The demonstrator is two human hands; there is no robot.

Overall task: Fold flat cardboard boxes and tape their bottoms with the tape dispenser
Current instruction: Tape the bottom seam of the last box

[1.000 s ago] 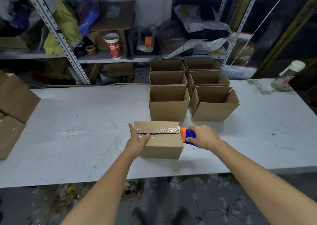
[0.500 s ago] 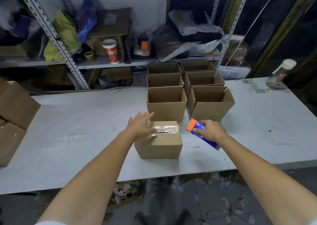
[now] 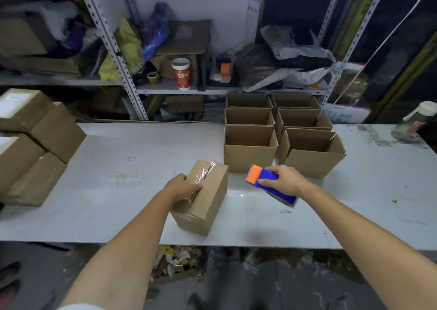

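1. the box [image 3: 208,198] is near the front edge of the counter [image 3: 123,191], turned askew. its taped face is up and leans a little to the left.
2. clear tape runs along the seam on that face and wrinkles down over the near end.
3. the left hand [image 3: 182,187] grips the box from the left. its fingers curl over the taped top and the palm is against the side.
4. i can't tell whether the box sits flat or is tipped up on one edge.
5. the right hand [image 3: 287,182] is wrapped round the dispenser [image 3: 269,186], a blue one with an orange end. fingers lie over the top and the thumb is on the near side.
6. the dispenser is just right of the box and not touching it. its orange end points up and left, and it is low over the counter.
7. behind the hands stand six open boxes [image 3: 249,160] in two rows running back, mouths up, pressed close together.
8. at the left end of the counter is a pile of shut boxes [image 3: 40,148], some with pale labels on top.
9. a plastic bottle [image 3: 413,125] lies on its side at the far right.
10. on the shelf [image 3: 165,88] behind are a red cup [image 3: 182,75], two tape rolls [image 3: 153,77], bags and more cardboard.
11. paper scraps litter the floor [image 3: 236,286] under the counter.
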